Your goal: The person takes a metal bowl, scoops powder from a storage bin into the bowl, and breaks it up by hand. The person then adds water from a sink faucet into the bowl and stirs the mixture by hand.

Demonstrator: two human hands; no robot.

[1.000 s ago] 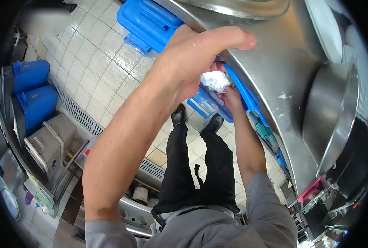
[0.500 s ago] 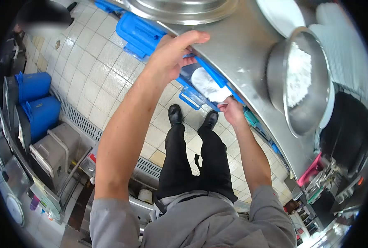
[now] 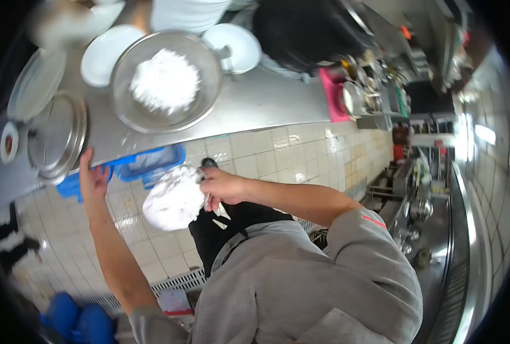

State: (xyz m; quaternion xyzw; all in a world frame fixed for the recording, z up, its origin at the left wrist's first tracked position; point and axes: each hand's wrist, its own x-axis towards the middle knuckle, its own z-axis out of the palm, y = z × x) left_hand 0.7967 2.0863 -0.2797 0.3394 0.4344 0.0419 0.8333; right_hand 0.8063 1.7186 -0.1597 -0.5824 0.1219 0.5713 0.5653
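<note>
In my right hand (image 3: pixel 220 188) is a white scoop or dish (image 3: pixel 162 213), heaped with white powder (image 3: pixel 177 186); its exact shape is partly hidden by the powder. It is in the air in front of my body, below the counter's edge. My left hand (image 3: pixel 96 179) is at the counter edge, thumb stretched up and fingers bent at the end of a raised blue lid (image 3: pixel 116 161). Under that lid is an open blue-rimmed tub (image 3: pixel 151 165), partly below the counter. A steel bowl (image 3: pixel 209 94) on the counter holds a mound of white powder (image 3: pixel 166 80).
The steel counter (image 3: pixel 266 103) carries a round metal lid (image 3: pixel 57 137), white plates (image 3: pixel 108 54), a black wok-like pan (image 3: pixel 306 31) and a pink container (image 3: pixel 334 94). Another person's legs (image 3: pixel 17 241) show at far left. A floor drain grate (image 3: pixel 177 281) runs behind me.
My right hand has lifted the white scoop or dish with powder out of the blue tub, toward my body. My left hand stays at the lid. The view has turned right.
</note>
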